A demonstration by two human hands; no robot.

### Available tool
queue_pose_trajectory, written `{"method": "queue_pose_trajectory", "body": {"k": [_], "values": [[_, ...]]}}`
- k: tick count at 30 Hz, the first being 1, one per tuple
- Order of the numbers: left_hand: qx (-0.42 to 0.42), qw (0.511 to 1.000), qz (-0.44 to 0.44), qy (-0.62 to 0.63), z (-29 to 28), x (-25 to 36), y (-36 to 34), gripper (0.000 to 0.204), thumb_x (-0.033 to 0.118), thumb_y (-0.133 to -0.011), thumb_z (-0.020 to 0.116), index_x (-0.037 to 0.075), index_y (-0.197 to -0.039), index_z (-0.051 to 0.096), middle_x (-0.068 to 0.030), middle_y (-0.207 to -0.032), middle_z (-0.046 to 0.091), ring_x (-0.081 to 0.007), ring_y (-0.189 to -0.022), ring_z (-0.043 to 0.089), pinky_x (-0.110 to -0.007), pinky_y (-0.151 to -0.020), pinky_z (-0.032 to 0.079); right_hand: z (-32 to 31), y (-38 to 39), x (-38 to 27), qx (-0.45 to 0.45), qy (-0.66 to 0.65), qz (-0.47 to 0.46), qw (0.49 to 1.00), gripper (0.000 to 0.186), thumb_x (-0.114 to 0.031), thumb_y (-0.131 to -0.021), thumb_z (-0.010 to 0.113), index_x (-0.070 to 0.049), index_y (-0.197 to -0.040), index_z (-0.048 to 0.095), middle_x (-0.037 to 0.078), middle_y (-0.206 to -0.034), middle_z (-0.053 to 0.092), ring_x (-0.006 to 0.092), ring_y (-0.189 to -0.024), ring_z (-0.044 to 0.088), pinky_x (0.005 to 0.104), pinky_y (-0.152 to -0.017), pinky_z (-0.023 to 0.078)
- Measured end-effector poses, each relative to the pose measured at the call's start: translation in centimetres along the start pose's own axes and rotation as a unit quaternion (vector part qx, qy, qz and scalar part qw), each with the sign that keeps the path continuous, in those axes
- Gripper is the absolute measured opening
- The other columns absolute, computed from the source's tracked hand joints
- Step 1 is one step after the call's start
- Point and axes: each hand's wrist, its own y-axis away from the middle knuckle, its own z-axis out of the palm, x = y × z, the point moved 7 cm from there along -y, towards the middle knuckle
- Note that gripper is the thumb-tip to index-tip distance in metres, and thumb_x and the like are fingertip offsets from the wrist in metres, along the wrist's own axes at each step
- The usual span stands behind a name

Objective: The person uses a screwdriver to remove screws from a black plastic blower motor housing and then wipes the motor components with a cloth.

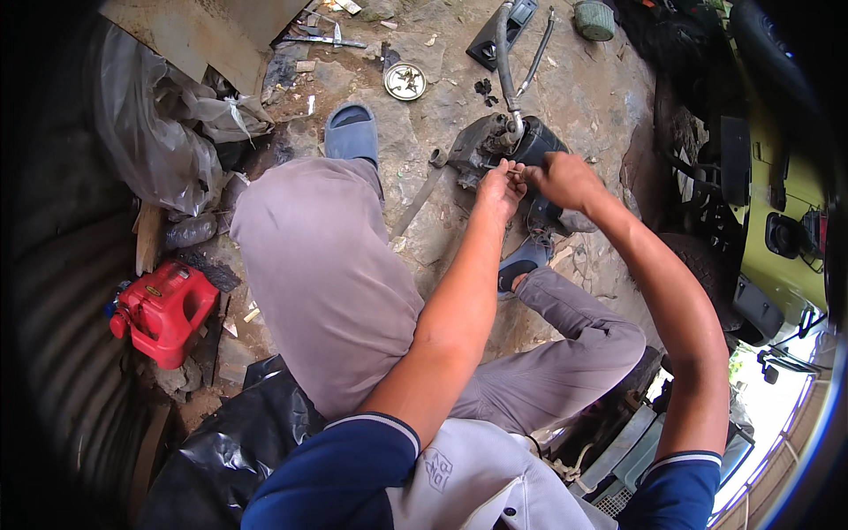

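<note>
Dark machine part [481, 140], hose [503, 53] attached at twelve
Left hand [502, 188] and right hand [566, 181] curled together, closure and contents unclear; work seems unfinished, black pieces [484, 87] loose at eleven o'clock.

hose [503, 55] as obstacle beyond fingers [504, 170]

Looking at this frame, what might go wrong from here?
The dark machine part might shift on the uneven ground while the left hand and right hand work at it. The small black pieces near it could get knocked away. The round tin is open; a bump might spill its bits.
</note>
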Motion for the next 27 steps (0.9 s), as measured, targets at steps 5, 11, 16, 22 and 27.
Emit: {"method": "queue_pose_trajectory", "body": {"k": [5,11,16,22,27], "values": [[-0.002,1.000,0.014,0.010,-0.5,0.1,-0.2,0.027,0.030,-0.104,0.048,0.008,-0.096,0.060,-0.0037,-0.085,0.065,-0.0145,-0.069,0.057,-0.029,-0.062,0.047,0.8,0.8,-1.0,0.022,0.136,-0.121,0.983,0.032,-0.032,-0.089,0.060,-0.001,-0.096,0.065,0.024,-0.085,0.069,0.0383,-0.083,0.070,0.0455,-0.074,0.055],[-0.005,1.000,0.007,-0.018,-0.8,0.1,-0.5,0.023,0.031,-0.103,0.051,0.009,-0.100,0.058,-0.0045,-0.090,0.066,-0.0143,-0.068,0.056,-0.029,-0.061,0.048,0.3,1.1,-1.1,0.060,0.082,-0.088,0.991,0.035,-0.030,-0.088,0.060,-0.001,-0.106,0.066,0.023,-0.083,0.070,0.0377,-0.086,0.070,0.0456,-0.077,0.054],[0.008,1.000,0.008,-0.008,-0.3,-0.8,0.3,0.030,0.032,-0.105,0.046,0.009,-0.092,0.060,-0.0014,-0.080,0.063,-0.0124,-0.064,0.054,-0.028,-0.060,0.046,1.1,-0.9,1.2,-0.034,-0.079,0.079,0.993,0.041,-0.036,-0.087,0.062,0.002,-0.102,0.068,0.026,-0.093,0.070,0.0373,-0.090,0.070,0.0458,-0.078,0.054],[0.014,1.000,0.019,0.014,-0.7,0.3,-0.3,0.024,0.029,-0.104,0.049,0.009,-0.094,0.058,-0.0027,-0.083,0.063,-0.0123,-0.064,0.055,-0.029,-0.059,0.047,0.2,2.4,-3.7,0.059,0.206,-0.260,0.942,0.032,-0.014,-0.085,0.059,-0.006,-0.117,0.054,0.020,-0.094,0.067,0.0356,-0.091,0.069,0.0447,-0.077,0.055],[0.011,0.999,0.002,0.033,0.0,-0.2,0.4,0.022,0.029,-0.104,0.051,0.009,-0.096,0.058,-0.0039,-0.086,0.064,-0.0124,-0.063,0.055,-0.029,-0.059,0.047,0.9,0.0,1.2,-0.076,-0.019,0.034,0.996,0.034,-0.031,-0.088,0.062,0.001,-0.100,0.065,0.026,-0.092,0.069,0.0359,-0.092,0.069,0.0430,-0.077,0.055]]}}
